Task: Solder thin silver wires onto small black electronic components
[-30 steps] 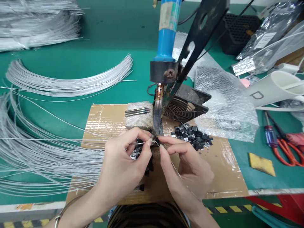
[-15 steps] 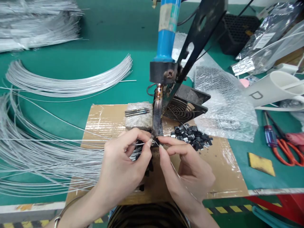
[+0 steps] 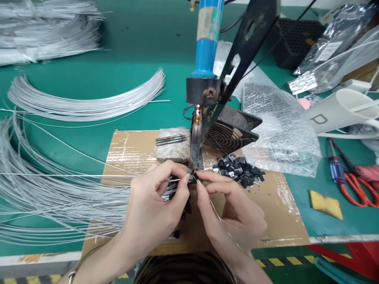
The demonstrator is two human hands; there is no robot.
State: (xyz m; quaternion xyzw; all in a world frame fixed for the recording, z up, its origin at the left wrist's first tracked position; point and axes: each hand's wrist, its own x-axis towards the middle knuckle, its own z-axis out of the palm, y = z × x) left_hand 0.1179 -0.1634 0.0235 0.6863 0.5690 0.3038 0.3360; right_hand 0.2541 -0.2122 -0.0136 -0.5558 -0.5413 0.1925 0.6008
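Observation:
A blue-handled soldering iron is clamped tip-down in a black metal stand. Both my hands meet just under its tip. My left hand pinches a thin grey-white wire between thumb and forefinger, with its end beside the tip. From the other side, my right hand pinches a thin strand of solder wire that trails back over the palm and wrist. Exactly what touches the tip is too small to make out. Under my left hand lie several wires with dark ends, partly hidden.
Loose grey-white wires spread at left, with a curved bundle behind. Small black connector-like pieces are heaped on the cardboard. A fan stands behind them. A yellow sponge and orange-handled scissors lie at right.
My right hand has shifted very slightly left, and the solder strand has moved a little with it. My left hand keeps its pinch in nearly the same place.

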